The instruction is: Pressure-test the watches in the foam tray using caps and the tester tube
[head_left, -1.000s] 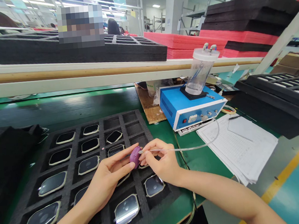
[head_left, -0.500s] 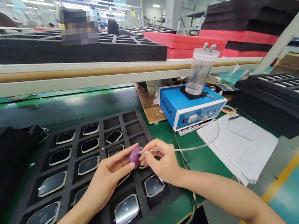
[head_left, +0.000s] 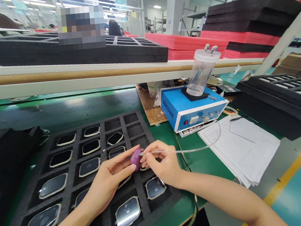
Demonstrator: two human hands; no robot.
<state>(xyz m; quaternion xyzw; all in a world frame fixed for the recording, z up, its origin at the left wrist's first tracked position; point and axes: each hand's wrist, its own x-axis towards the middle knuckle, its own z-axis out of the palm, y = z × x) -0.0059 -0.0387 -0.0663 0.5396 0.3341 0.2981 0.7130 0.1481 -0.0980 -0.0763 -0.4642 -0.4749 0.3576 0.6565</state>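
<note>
My left hand (head_left: 107, 176) grips a small purple, rounded device (head_left: 136, 159) between thumb and fingers, tilted on edge. My right hand (head_left: 164, 162) pinches the end of a thin clear tube (head_left: 193, 150) and holds its tip against the device's right side; the fingers partly hide the contact point. Back from my fingers the tube curves to a blue box-shaped machine (head_left: 192, 106) with a clear cylinder (head_left: 202, 73) on top. Below both hands lies a black foam tray (head_left: 145, 205), its compartments holding several smartwatch bodies with dark glass faces (head_left: 128, 213).
Papers (head_left: 240, 147) lie on the green bench right of the tube. A shelf (head_left: 84, 76) crosses above the bench, carrying black foam trays and red foam sheets (head_left: 184, 46). More black trays (head_left: 282, 91) stand at right, and black foam (head_left: 10, 164) at left.
</note>
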